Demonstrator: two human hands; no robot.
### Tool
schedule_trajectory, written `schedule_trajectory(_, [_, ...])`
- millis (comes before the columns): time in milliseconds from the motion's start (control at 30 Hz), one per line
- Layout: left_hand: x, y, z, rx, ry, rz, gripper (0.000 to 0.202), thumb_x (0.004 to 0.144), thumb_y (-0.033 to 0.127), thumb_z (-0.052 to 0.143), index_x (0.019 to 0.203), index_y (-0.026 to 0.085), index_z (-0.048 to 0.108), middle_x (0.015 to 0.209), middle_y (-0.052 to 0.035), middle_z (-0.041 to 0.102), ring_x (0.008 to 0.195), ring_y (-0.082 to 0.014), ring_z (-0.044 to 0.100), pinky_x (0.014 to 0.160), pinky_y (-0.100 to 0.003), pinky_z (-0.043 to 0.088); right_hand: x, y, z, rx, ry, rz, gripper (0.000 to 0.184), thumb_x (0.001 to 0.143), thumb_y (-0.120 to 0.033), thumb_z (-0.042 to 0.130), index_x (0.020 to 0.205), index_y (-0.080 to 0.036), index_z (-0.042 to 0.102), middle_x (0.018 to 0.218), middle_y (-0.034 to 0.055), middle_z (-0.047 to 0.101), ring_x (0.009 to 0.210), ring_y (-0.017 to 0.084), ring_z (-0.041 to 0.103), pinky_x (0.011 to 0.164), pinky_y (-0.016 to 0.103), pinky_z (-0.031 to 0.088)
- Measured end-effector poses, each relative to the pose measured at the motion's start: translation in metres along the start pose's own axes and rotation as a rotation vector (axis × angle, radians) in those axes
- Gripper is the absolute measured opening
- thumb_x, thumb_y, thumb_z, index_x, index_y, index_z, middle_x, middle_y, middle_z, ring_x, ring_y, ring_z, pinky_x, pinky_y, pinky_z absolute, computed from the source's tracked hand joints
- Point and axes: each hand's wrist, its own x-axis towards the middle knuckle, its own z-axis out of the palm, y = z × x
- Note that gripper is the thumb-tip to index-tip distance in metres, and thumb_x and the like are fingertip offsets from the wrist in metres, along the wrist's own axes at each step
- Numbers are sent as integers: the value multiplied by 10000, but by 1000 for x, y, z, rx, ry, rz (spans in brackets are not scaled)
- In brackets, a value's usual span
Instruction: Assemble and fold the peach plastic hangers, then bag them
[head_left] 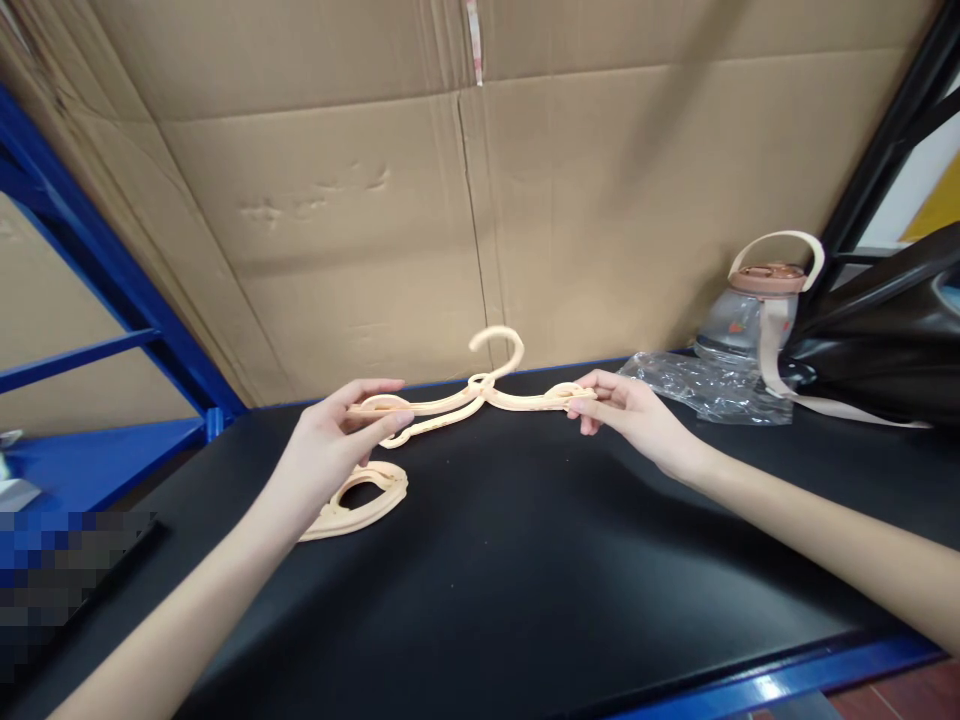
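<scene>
A peach plastic folding hanger [480, 392] is held just above the black tabletop [525, 560], its hook pointing up at the middle. My left hand [337, 450] is closed on the hanger's left arm, thumb and fingers pinching it. My right hand [626, 410] pinches the tip of the hanger's right arm. Below my left hand, a second peach hanger piece [364, 500] lies flat on the table, partly hidden by my wrist.
A cardboard wall [420, 200] stands behind the table. At the back right sit crumpled clear plastic wrap [705, 385], a clear jug with a brown lid and beige strap [750, 310] and a black bag [885, 340]. Blue shelf rails [112, 300] run along the left.
</scene>
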Motion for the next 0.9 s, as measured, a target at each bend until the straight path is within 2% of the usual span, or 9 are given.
schedule_trajectory(67, [3, -1, -2, -112, -18, -34, 367, 704, 492, 711, 936, 209, 685, 784, -10, 659, 564, -110, 501, 445, -192, 362, 1, 0, -2, -7, 7, 0, 209, 809, -365, 656, 842, -164, 608, 716, -7, 601, 604, 108, 534, 622, 265, 457])
schedule_trajectory(133, [4, -2, -1, -202, -49, -20, 279, 723, 456, 706, 785, 185, 682, 908, -38, 667, 658, -122, 535, 463, -180, 390, 2, 1, -2, -3, -2, -2, 205, 812, -363, 654, 817, -163, 610, 702, -12, 587, 605, 106, 527, 615, 261, 449])
schedule_trajectory(200, [3, -3, 1, -259, -85, -2, 247, 744, 423, 697, 727, 179, 661, 959, -45, 664, 733, -139, 560, 483, -174, 417, 2, 1, -2, 12, -19, -14, 204, 823, -364, 645, 808, -163, 608, 711, -11, 586, 611, 104, 526, 612, 257, 446])
schedule_trajectory(433, [-4, 1, 15, -373, -169, 48, 208, 821, 405, 638, 825, 196, 638, 931, -25, 662, 920, -192, 636, 699, -232, 536, -5, -4, 4, 33, -60, -47, 198, 872, -359, 600, 844, -164, 620, 735, -8, 606, 614, 95, 543, 618, 249, 463])
schedule_trajectory(567, [-14, 7, 25, -384, -257, 22, 228, 836, 408, 623, 876, 183, 628, 923, -50, 689, 887, -197, 654, 636, -221, 534, -10, -9, 10, 83, -83, -48, 235, 890, -375, 578, 782, -166, 584, 713, -12, 608, 602, 93, 559, 617, 249, 476])
schedule_trajectory(667, [-19, 8, 31, -374, -330, 2, 245, 838, 406, 625, 929, 178, 630, 960, -70, 701, 928, -212, 656, 594, -209, 525, -14, -11, 15, 103, -122, -45, 239, 900, -369, 563, 770, -170, 574, 682, -22, 592, 613, 96, 574, 634, 251, 487])
schedule_trajectory(767, [-23, 10, 35, -381, -385, -39, 273, 823, 405, 644, 967, 173, 627, 980, -77, 705, 906, -214, 670, 601, -226, 543, -16, -11, 19, 125, -191, -24, 181, 906, -351, 550, 923, -179, 602, 750, -7, 619, 655, 109, 596, 640, 260, 499])
schedule_trajectory(900, [-26, 14, 39, -429, -413, -129, 295, 790, 408, 669, 949, 166, 615, 915, -75, 715, 834, -220, 693, 611, -267, 574, -18, -10, 22, 124, -286, 17, 288, 882, -329, 581, 1140, -202, 577, 901, 26, 623, 735, 125, 588, 663, 272, 511])
